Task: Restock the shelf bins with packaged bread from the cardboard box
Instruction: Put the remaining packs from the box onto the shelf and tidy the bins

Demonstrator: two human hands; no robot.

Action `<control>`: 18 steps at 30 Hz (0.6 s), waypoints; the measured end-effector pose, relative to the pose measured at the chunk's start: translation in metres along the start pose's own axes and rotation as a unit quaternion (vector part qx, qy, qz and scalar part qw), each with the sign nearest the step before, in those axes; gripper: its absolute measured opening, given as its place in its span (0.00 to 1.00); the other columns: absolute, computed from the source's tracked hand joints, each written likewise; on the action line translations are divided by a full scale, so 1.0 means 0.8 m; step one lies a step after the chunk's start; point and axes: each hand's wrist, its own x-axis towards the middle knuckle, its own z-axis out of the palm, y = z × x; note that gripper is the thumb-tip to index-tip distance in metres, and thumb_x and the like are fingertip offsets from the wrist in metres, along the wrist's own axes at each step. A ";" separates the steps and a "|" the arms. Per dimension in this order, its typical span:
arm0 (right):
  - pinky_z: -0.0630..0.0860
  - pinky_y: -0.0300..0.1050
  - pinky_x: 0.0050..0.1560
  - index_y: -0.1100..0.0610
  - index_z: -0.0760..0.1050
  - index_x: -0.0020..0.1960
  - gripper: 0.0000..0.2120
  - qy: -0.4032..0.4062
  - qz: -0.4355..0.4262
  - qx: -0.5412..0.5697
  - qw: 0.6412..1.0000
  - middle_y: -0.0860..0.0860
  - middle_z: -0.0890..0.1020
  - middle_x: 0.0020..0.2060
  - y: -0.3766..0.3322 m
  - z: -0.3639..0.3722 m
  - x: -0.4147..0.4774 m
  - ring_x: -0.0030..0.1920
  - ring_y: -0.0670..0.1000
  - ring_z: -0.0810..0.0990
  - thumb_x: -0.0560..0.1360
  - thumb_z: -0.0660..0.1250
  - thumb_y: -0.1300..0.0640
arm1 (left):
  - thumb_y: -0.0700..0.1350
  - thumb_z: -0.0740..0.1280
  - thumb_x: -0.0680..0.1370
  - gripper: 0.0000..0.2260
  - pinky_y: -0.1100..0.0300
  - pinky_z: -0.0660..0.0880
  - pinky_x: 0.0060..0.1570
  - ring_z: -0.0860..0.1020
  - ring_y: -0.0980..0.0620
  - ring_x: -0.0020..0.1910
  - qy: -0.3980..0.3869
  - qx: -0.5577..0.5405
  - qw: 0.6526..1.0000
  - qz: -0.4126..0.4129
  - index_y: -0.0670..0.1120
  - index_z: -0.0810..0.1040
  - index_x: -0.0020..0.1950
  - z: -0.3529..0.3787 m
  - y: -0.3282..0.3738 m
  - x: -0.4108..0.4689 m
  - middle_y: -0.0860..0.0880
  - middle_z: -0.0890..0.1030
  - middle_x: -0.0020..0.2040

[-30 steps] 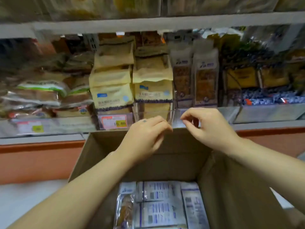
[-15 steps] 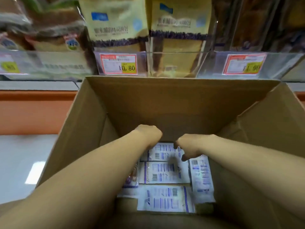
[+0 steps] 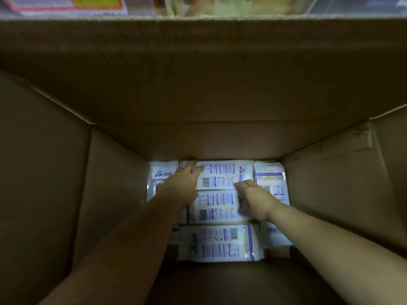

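Both arms are down in the cardboard box (image 3: 198,84). Walls stand on all four sides and the flaps are splayed outward, so the only open room I see is straight up. At floor level the packets run from side wall to side wall, with a bare brown patch at the near right corner.

The bread packets are white with blue print and barcodes. The far packet (image 3: 222,175), middle packet (image 3: 215,205) and near packet (image 3: 220,243) lie flat in a column. The left packet (image 3: 161,172) and right packet (image 3: 272,183) flank them lengthwise.

The left grip (image 3: 182,183) is apart, fingers straight over the far packet's left end, tips at the far wall. The right grip (image 3: 255,199) is at that packet's right end, fingers bent into the seam beside the right packet. I cannot tell whether it is clamped.

The shelf bin (image 3: 220,5) is a blur above the far rim.
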 end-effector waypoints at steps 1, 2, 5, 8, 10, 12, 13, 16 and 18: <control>0.70 0.45 0.62 0.55 0.60 0.74 0.35 0.009 -0.001 0.011 1.000 0.55 0.67 0.68 0.004 0.005 0.000 0.66 0.57 0.69 0.70 0.69 0.60 | 0.47 0.69 0.74 0.39 0.40 0.68 0.64 0.61 0.42 0.72 -0.004 -0.014 1.000 -0.006 0.55 0.49 0.78 0.003 -0.001 0.001 0.52 0.48 0.78; 0.71 0.46 0.61 0.54 0.59 0.74 0.36 0.011 0.002 0.022 1.000 0.55 0.67 0.67 0.006 0.006 0.000 0.66 0.57 0.70 0.70 0.70 0.60 | 0.48 0.70 0.74 0.40 0.42 0.69 0.64 0.63 0.42 0.71 -0.008 -0.023 1.000 -0.007 0.55 0.47 0.78 0.006 -0.001 0.002 0.53 0.47 0.78; 0.74 0.49 0.55 0.50 0.64 0.69 0.28 0.004 0.036 0.021 0.999 0.59 0.73 0.58 0.012 0.007 0.003 0.57 0.59 0.75 0.72 0.69 0.57 | 0.49 0.70 0.74 0.41 0.50 0.71 0.62 0.68 0.44 0.68 -0.010 -0.024 1.000 -0.005 0.52 0.46 0.78 0.008 0.002 0.002 0.49 0.51 0.77; 0.73 0.44 0.49 0.48 0.73 0.46 0.06 0.012 0.010 -0.017 1.000 0.55 0.78 0.49 0.008 0.004 0.005 0.53 0.54 0.74 0.72 0.66 0.58 | 0.54 0.70 0.73 0.38 0.50 0.69 0.62 0.68 0.44 0.67 0.012 0.010 1.000 -0.006 0.50 0.53 0.77 0.003 0.005 0.005 0.46 0.60 0.73; 0.70 0.41 0.47 0.46 0.69 0.36 0.11 0.020 -0.032 -0.018 0.999 0.51 0.78 0.45 0.009 0.002 0.004 0.51 0.51 0.71 0.72 0.64 0.60 | 0.57 0.69 0.73 0.33 0.51 0.67 0.63 0.67 0.44 0.66 0.014 0.045 0.999 -0.011 0.50 0.61 0.75 -0.001 0.007 0.009 0.45 0.65 0.69; 0.69 0.41 0.53 0.47 0.77 0.44 0.08 0.051 -0.085 -0.030 0.995 0.48 0.80 0.49 0.014 -0.002 0.000 0.54 0.49 0.69 0.72 0.64 0.59 | 0.57 0.67 0.75 0.25 0.52 0.65 0.62 0.66 0.45 0.65 0.028 0.053 0.998 -0.006 0.51 0.68 0.70 -0.007 0.009 0.013 0.46 0.69 0.65; 0.69 0.41 0.56 0.50 0.79 0.50 0.09 0.069 -0.113 -0.043 0.990 0.47 0.80 0.51 0.016 -0.005 -0.003 0.55 0.50 0.69 0.72 0.65 0.59 | 0.54 0.66 0.76 0.19 0.53 0.65 0.61 0.67 0.45 0.64 0.046 0.043 0.998 0.002 0.51 0.71 0.65 -0.009 0.009 0.014 0.47 0.71 0.64; 0.70 0.42 0.54 0.56 0.78 0.53 0.11 0.138 -0.184 -0.024 0.973 0.48 0.79 0.50 0.015 -0.013 -0.009 0.55 0.52 0.71 0.71 0.64 0.59 | 0.48 0.63 0.79 0.09 0.56 0.65 0.59 0.68 0.47 0.62 0.078 -0.009 0.996 0.031 0.50 0.76 0.58 -0.004 0.001 0.016 0.49 0.72 0.61; 0.71 0.42 0.45 0.57 0.77 0.46 0.08 0.191 -0.222 -0.016 0.956 0.49 0.79 0.41 0.004 -0.019 -0.015 0.48 0.53 0.74 0.69 0.62 0.58 | 0.47 0.64 0.79 0.14 0.56 0.66 0.61 0.68 0.48 0.65 0.056 -0.080 0.995 0.029 0.50 0.73 0.64 -0.001 -0.004 0.016 0.50 0.69 0.65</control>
